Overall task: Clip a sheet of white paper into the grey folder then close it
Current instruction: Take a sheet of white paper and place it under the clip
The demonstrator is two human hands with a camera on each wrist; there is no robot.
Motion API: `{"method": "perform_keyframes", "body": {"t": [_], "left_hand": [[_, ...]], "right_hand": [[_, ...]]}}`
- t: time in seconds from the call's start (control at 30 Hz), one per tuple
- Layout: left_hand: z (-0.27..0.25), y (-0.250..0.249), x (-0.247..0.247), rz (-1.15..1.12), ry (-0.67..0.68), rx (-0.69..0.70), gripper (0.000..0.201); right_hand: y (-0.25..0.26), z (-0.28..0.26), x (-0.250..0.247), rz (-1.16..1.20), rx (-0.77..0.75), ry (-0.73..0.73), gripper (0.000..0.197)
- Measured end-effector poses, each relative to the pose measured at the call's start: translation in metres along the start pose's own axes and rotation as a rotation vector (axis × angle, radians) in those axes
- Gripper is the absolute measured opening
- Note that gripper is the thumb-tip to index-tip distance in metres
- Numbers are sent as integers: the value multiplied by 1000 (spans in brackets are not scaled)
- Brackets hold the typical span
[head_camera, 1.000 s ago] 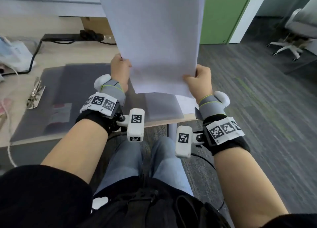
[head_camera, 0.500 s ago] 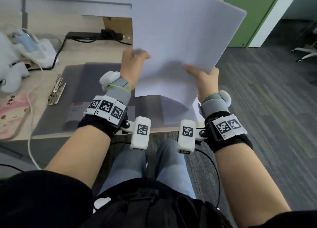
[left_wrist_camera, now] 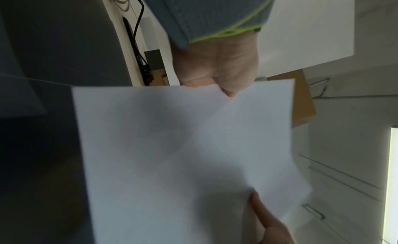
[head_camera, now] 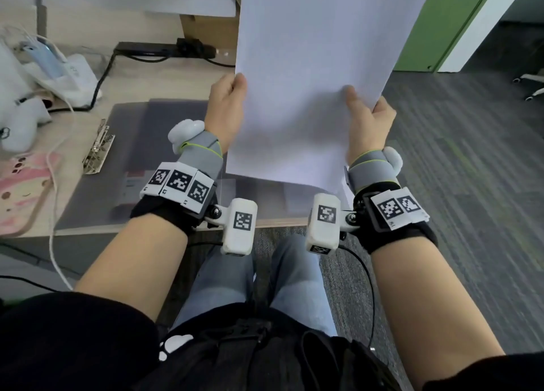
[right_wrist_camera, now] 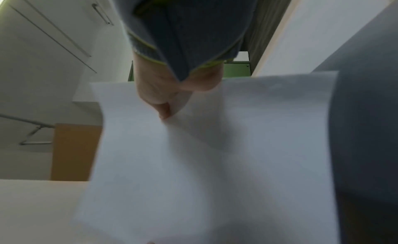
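Both hands hold a white sheet of paper (head_camera: 315, 67) upright in the air above the desk edge. My left hand (head_camera: 228, 108) pinches its left edge and my right hand (head_camera: 368, 120) pinches its right edge, thumb on the near face. The same paper (left_wrist_camera: 185, 154) fills the left wrist view, and the paper (right_wrist_camera: 215, 154) fills the right wrist view below the hand. The grey folder (head_camera: 141, 161) lies open and flat on the desk beneath the hands, with its metal clip (head_camera: 98, 148) at its left edge. Part of the folder is hidden behind the paper.
A power strip (head_camera: 164, 49) with a black cable lies at the back of the wooden desk (head_camera: 73, 126). White items and a white cord (head_camera: 56, 214) sit at the left, with a pink pad (head_camera: 20, 190) near them. More white sheets (head_camera: 312, 184) rest at the desk's right end.
The paper has been lifted and turned more upright, shifting from tilted to nearly square. Both hands keep hold of its edges; my head view has swung left towards the desk.
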State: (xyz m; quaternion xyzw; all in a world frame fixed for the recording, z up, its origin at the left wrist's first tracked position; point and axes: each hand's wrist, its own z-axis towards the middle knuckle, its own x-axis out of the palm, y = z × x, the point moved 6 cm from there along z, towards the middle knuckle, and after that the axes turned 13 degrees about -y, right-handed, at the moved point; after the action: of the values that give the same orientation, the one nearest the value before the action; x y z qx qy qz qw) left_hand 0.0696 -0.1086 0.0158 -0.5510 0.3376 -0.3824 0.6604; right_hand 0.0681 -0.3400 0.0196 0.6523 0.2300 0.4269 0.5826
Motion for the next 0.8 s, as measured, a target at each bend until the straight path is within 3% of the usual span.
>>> {"method": "perform_keyframes", "body": {"t": [0.03, 0.1, 0.13, 0.2, 0.27, 0.3, 0.43, 0.53, 0.8], "left_hand": [[5, 1, -2, 15, -29, -11, 28], [10, 9, -4, 48, -55, -62, 34], [11, 16, -5, 98, -43, -106, 34], [10, 37, -8, 228, 8, -202, 25], [7, 59, -14, 313, 66, -290, 2], [6, 68, -16, 341, 89, -332, 6], [7, 92, -19, 442, 138, -483, 20], [7, 95, -18, 446, 146, -509, 16], [4, 100, -14, 422, 137, -547, 35]], "right_hand": [[1, 6, 1, -33, -40, -34, 13], [-2, 13, 0, -147, -71, -70, 2], [-9, 18, 0, -221, -62, -69, 11], [-29, 25, 0, -412, -15, -30, 29], [-54, 28, -4, -591, 72, 18, 36], [-68, 29, -5, -642, 120, 45, 38], [-98, 26, -4, -733, 243, 85, 37], [-104, 28, -5, -741, 287, 28, 44], [-109, 38, -6, -766, 262, -9, 43]]}}
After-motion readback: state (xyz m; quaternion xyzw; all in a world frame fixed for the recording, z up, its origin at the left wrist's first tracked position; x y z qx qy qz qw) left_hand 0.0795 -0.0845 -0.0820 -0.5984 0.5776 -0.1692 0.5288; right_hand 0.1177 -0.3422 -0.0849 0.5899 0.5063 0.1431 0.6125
